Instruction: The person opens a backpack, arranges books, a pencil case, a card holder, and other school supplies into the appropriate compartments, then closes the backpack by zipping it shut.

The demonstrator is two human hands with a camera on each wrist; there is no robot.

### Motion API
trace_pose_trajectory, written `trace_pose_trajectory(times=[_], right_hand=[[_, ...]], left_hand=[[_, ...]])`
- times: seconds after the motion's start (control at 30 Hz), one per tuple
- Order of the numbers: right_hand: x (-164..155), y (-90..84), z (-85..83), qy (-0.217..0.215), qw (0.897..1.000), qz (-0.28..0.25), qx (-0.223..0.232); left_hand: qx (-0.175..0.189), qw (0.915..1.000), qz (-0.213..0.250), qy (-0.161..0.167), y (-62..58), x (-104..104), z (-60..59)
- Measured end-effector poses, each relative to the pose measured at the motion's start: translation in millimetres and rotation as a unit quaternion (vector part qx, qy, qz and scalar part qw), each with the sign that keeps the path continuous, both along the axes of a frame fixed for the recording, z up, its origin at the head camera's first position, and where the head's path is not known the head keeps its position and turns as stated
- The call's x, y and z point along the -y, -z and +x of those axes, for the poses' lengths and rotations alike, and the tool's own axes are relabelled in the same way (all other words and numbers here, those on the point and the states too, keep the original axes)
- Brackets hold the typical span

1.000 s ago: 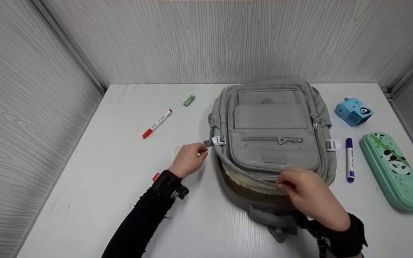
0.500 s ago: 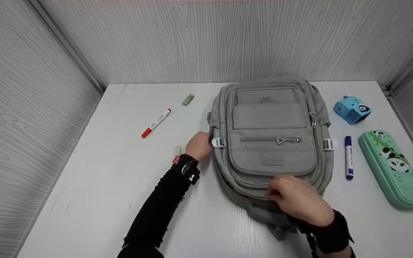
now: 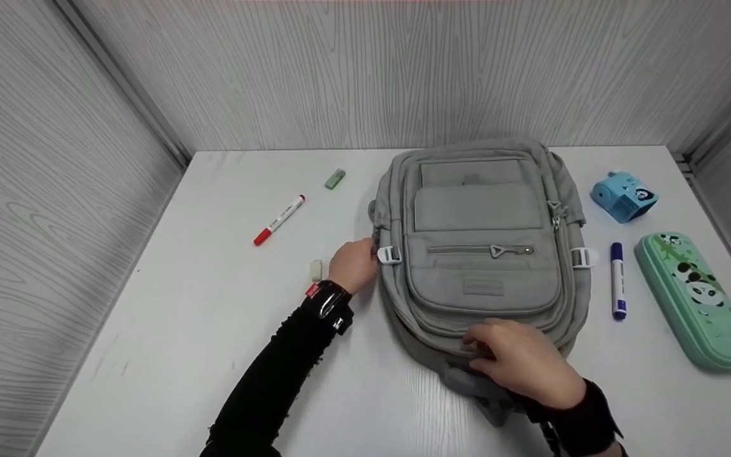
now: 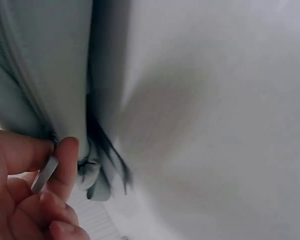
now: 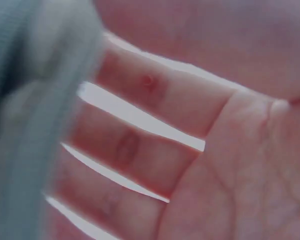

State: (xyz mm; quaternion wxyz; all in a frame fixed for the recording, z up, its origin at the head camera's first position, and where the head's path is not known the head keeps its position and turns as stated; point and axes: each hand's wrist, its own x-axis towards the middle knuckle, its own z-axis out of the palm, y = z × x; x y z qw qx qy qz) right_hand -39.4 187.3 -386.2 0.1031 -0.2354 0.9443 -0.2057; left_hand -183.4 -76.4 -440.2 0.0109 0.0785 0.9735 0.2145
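Note:
A grey backpack [image 3: 483,266] lies on its back with its top toward me, and its main opening looks nearly closed along the top curve. At its left side, beside the white buckle [image 3: 389,255], my left hand [image 3: 353,265] pinches a zipper pull [image 4: 45,174] between thumb and finger, close against the zip seam. My right hand [image 3: 521,358] is at the top edge of the bag, above the carry handle [image 3: 464,381], with thumb and index finger apart. In the right wrist view its fingers [image 5: 140,135] extend fairly straight, their tips hidden behind grey fabric.
Left of the bag lie a red marker [image 3: 278,220], a green eraser [image 3: 335,179] and a pale eraser-like block [image 3: 316,271] near my left wrist. On the right are a blue pencil sharpener [image 3: 624,197], a blue marker [image 3: 619,281] and a green panda pencil case [image 3: 698,301].
The bag's gaping top has drawn nearly closed. My left hand has moved right, in against the bag's side. My right hand has shifted slightly left and toward me, and its pinch has loosened.

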Motion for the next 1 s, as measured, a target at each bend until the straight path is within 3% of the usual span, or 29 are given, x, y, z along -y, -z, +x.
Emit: trace_pose_trajectory(times=[0.2, 0.37, 0.7, 0.83, 1.0], right_hand=[[-4.0, 27.2, 15.6, -0.012, 0.995, 0.040, -0.096], [-0.1, 44.8, 20.4, -0.012, 0.985, 0.045, -0.166], [-3.1, 56.4, 16.0, -0.021, 0.984, 0.042, -0.175], [-3.2, 58.8, 14.8, -0.027, 0.982, 0.048, -0.181], [-10.6, 58.8, 11.1, -0.035, 0.983, 0.042, -0.174]], left_hand=[[-0.004, 0.9996, 0.003, 0.027, -6.1, 8.5, 13.8], [-0.024, 0.9989, 0.014, 0.038, -3.3, 14.6, 23.9], [-0.034, 0.9950, 0.074, 0.058, 1.6, 24.2, 50.4], [-0.017, 0.9908, 0.122, 0.057, 1.6, 33.8, 60.5], [0.000, 0.9876, 0.142, 0.067, 2.3, 38.7, 73.7]])
